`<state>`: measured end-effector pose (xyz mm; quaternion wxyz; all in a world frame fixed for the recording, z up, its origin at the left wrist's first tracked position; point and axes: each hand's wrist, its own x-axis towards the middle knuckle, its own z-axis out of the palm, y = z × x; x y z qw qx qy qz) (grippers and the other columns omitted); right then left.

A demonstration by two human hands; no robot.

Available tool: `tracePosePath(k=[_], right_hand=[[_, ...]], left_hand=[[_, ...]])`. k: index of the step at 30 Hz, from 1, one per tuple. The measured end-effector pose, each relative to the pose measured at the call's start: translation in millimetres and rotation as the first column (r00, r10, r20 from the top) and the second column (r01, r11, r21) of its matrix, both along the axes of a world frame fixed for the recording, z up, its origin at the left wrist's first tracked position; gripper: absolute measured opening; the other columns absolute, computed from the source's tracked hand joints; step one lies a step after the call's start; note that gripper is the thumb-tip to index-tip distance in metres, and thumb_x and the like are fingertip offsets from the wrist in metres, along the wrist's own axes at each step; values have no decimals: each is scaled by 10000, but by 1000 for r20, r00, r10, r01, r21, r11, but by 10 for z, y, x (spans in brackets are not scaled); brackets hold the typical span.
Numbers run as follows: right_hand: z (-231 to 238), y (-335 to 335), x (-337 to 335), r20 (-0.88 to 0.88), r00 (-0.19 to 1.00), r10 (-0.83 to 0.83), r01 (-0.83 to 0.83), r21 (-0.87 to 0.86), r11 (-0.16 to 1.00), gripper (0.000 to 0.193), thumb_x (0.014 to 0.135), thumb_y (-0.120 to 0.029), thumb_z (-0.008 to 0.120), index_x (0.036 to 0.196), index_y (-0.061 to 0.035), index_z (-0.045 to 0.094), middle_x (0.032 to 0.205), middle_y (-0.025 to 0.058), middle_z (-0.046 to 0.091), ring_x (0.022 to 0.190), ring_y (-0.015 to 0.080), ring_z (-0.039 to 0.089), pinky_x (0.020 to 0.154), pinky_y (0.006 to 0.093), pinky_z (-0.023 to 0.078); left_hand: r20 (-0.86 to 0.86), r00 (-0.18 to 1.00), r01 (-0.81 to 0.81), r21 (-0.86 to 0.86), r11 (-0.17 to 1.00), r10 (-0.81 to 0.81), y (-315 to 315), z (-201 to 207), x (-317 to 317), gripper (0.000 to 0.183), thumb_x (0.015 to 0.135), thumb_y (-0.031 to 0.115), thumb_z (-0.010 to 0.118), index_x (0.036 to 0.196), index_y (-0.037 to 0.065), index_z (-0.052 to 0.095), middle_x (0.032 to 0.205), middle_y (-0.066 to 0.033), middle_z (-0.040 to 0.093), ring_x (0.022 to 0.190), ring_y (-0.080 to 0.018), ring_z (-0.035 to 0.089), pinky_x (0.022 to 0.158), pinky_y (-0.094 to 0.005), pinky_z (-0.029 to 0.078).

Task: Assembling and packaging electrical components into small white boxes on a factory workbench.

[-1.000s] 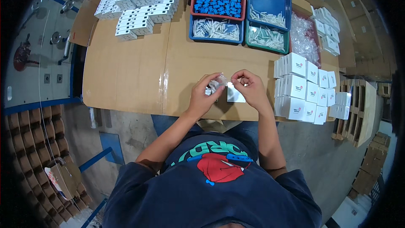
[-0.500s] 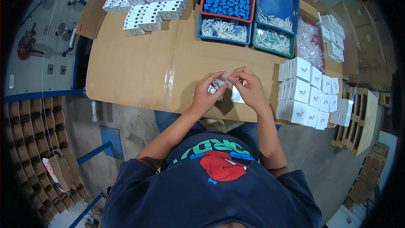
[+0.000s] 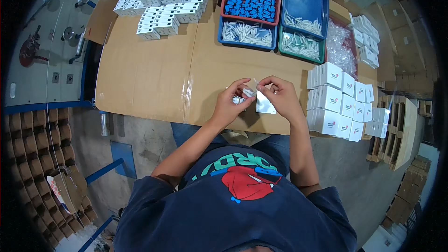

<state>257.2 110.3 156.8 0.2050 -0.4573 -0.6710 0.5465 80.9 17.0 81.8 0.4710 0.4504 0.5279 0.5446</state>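
My left hand [image 3: 229,105] is closed on a small clear plastic bag [image 3: 249,92] with white pieces in it, above the near part of the table. Level with it, the thumb and index finger of my right hand [image 3: 283,99] pinch together at the bag's upper right edge. The fingers hide some of the bag. Under my right hand, on the cardboard, lies a flat white piece [image 3: 264,106], partly covered. Beside my left palm a small white object shows in part; its kind I cannot make out.
Cardboard covers the table [image 3: 144,70]. White boxes [image 3: 158,21] are stacked far left. Behind my hands stand a red tray [image 3: 224,7] of blue parts and blue and green trays of white plugs. Clear plastic bags [image 3: 339,42] and white cartons [image 3: 331,98] stand to the right.
My right hand has shifted slightly right, drawing a little away from my left. The bag between them has tilted, and more of the flat white piece shows.
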Motion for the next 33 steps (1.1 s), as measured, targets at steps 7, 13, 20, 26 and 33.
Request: tracePosePath(k=[7, 13, 20, 26, 33], right_hand=[[4, -39, 8, 47, 999, 1, -4, 65, 998, 159, 910, -139, 780, 987, -6, 740, 791, 19, 695, 610, 63, 496, 571, 266, 410], [-94, -103, -43, -38, 999, 17, -14, 75, 997, 140, 927, -128, 777, 976, -2, 745, 769, -25, 656, 650, 39, 485, 600, 221, 394], [-258, -127, -57, -47, 999, 8, -5, 75, 997, 151, 909, -112, 762, 1023, -14, 745, 822, 28, 694, 640, 78, 517, 588, 264, 427], [-230, -167, -80, -44, 998, 35, -30, 108, 994, 162, 911, -89, 776, 1048, -14, 733, 901, -4, 690, 672, 54, 474, 619, 232, 410], [-371, -105, -122, -95, 995, 42, -34, 92, 995, 130, 916, -93, 778, 972, -15, 691, 885, -6, 683, 704, 47, 519, 636, 221, 428]], left_hand=[[14, 1000, 4, -34, 999, -3, -21, -17, -18, 579, 845, 85, 814, 1389, 75, 617, 1098, -59, 707, 965, -156, 679, 872, -308, 548], [-319, 939, -76, 178, 981, 130, 2, 149, 33, 609, 771, 119, 839, 1330, 54, 605, 1332, -155, 634, 1232, -317, 632, 1008, -400, 517], [-201, 971, -122, 53, 991, 131, 3, 10, 48, 455, 823, 104, 804, 1237, 13, 640, 1168, -163, 697, 1081, -315, 703, 937, -381, 547], [-280, 950, -98, 153, 983, 139, -20, -12, 23, 387, 864, 81, 776, 1219, -7, 650, 1092, -170, 706, 1013, -311, 718, 887, -379, 554], [-303, 947, -73, 134, 988, 111, -73, -57, -12, 356, 893, 55, 755, 1230, -6, 659, 1078, -167, 702, 965, -306, 709, 847, -370, 549]])
